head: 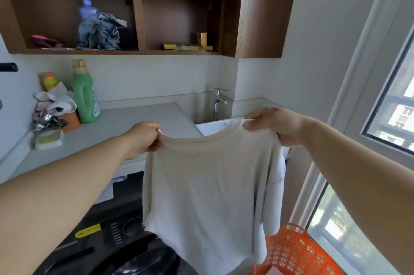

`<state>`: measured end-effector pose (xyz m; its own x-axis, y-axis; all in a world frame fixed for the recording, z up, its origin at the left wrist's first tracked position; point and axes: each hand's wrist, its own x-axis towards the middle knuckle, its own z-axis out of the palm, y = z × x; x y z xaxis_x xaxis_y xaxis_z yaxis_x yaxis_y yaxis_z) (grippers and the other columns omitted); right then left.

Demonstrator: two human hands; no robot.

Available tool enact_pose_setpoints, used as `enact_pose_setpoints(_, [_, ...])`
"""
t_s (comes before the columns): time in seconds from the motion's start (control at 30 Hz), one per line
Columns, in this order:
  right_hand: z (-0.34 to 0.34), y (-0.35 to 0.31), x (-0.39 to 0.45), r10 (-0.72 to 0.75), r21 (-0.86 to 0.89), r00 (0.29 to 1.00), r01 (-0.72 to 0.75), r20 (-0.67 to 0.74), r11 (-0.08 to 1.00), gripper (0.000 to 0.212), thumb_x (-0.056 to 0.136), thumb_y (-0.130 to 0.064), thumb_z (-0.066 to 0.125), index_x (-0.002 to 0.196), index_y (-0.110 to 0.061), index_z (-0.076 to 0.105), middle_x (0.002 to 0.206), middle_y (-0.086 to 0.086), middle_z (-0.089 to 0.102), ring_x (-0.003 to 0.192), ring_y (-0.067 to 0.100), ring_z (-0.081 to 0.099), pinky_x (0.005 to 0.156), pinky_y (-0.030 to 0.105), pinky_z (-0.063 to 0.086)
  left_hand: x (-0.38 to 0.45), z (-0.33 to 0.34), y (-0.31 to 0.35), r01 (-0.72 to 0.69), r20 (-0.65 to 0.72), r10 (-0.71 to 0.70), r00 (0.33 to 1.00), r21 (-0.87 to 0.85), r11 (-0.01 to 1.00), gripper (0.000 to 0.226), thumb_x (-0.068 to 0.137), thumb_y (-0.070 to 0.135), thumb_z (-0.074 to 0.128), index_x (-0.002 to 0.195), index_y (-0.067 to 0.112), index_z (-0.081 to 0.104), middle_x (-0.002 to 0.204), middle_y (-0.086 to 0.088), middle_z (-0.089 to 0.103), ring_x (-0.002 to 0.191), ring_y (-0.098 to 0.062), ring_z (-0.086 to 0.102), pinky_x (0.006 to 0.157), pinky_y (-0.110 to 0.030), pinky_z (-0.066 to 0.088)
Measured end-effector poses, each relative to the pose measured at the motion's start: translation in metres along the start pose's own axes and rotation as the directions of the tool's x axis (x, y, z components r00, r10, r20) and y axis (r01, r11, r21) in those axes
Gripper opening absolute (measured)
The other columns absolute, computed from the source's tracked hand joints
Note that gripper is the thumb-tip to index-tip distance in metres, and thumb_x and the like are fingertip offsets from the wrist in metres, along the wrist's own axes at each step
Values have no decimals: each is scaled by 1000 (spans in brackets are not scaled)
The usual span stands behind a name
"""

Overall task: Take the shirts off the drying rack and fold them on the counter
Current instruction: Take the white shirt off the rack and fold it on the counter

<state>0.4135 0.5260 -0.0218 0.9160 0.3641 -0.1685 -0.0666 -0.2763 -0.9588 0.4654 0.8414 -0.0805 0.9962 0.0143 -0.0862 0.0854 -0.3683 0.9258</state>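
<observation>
A cream, long-sleeved shirt (206, 189) hangs in the air in front of me, held up by its shoulders. My left hand (143, 138) pinches the left shoulder and my right hand (275, 124) pinches the right shoulder by the neckline. The shirt's body drops straight down, and its right sleeve dangles beside it. Behind the shirt lies the grey counter (139, 122), running from the left wall to a sink. No drying rack is in view.
A green detergent bottle (86, 93) and a heap of small items (52, 109) stand at the counter's left end. A white sink (215, 125) with a faucet (218, 103) sits at the right. Below are a black washing machine (125, 243) and an orange basket (295, 252). Wooden shelves hang overhead.
</observation>
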Motion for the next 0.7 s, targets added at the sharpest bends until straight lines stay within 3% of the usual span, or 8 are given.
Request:
enact_pose_setpoints(0.1, [8, -23, -9, -17, 6, 987, 16, 160, 1000, 13, 75, -8, 63, 81, -4, 74, 82, 13, 72, 72, 23, 70, 65, 30, 57, -4, -5, 17, -66, 42, 77, 996, -208, 976, 40, 75, -15, 24, 50, 7, 46, 62, -11, 44, 62, -23, 40, 60, -27, 37])
enact_pose_setpoints(0.17, [16, -33, -4, -63, 2, 981, 64, 185, 998, 12, 76, -8, 63, 81, -6, 74, 84, 13, 71, 74, 23, 69, 71, 32, 58, -8, -1, 32, -62, 119, 108, 987, -339, 939, 43, 79, -10, 25, 46, 10, 43, 67, -12, 49, 63, -25, 43, 61, -28, 37])
enact_pose_setpoints(0.23, [29, -40, 8, -120, -31, 984, 125, 134, 992, 8, 79, -8, 69, 86, -6, 72, 86, 13, 70, 75, 24, 68, 76, 34, 58, -15, 8, 46, -36, 236, 144, 961, -411, 911, 44, 90, 0, 26, 51, 13, 42, 70, -8, 56, 65, -23, 52, 63, -28, 41])
enact_pose_setpoints(0.3, [45, -43, 22, -166, -58, 985, 169, 42, 984, 6, 83, -5, 68, 88, -7, 71, 83, 10, 71, 72, 22, 68, 71, 32, 58, -21, 20, 56, -17, 298, 164, 940, -438, 899, 40, 95, 3, 28, 59, 12, 43, 63, -5, 59, 55, -17, 58, 56, -19, 46])
enact_pose_setpoints(0.4, [66, -37, 42, -249, -94, 963, 240, -98, 966, 8, 84, -3, 68, 81, -10, 66, 74, 7, 65, 62, 17, 62, 63, 28, 56, -23, 32, 60, -50, 257, 176, 950, -431, 901, 31, 94, 1, 37, 71, 9, 57, 63, -5, 55, 46, -12, 54, 44, -11, 42])
enact_pose_setpoints(0.53, [81, -27, 65, -332, -255, 907, 268, -259, 929, 22, 79, -12, 76, 67, -20, 60, 65, 0, 55, 62, 17, 50, 64, 33, 43, -23, 32, 56, 6, 252, 122, 960, -454, 891, 24, 95, 6, 43, 83, 9, 65, 72, -7, 54, 61, -16, 52, 54, -20, 44])
enact_pose_setpoints(0.6, [86, -24, 72, -349, -288, 885, 263, -307, 921, 26, 78, -15, 78, 65, -20, 55, 60, -5, 49, 57, 13, 45, 60, 30, 38, -24, 31, 55, 98, 352, 98, 931, -499, 861, 29, 97, 20, 47, 80, 7, 66, 74, -8, 54, 64, -17, 52, 62, -25, 42])
enact_pose_setpoints(0.7, [91, -23, 80, -346, -334, 866, 227, -361, 915, 31, 76, -19, 80, 63, -20, 51, 56, -8, 45, 51, 9, 40, 51, 23, 32, -23, 22, 52, 164, 487, 112, 866, -489, 857, 58, 96, 53, 36, 83, 8, 69, 77, -9, 67, 67, -19, 66, 66, -26, 51])
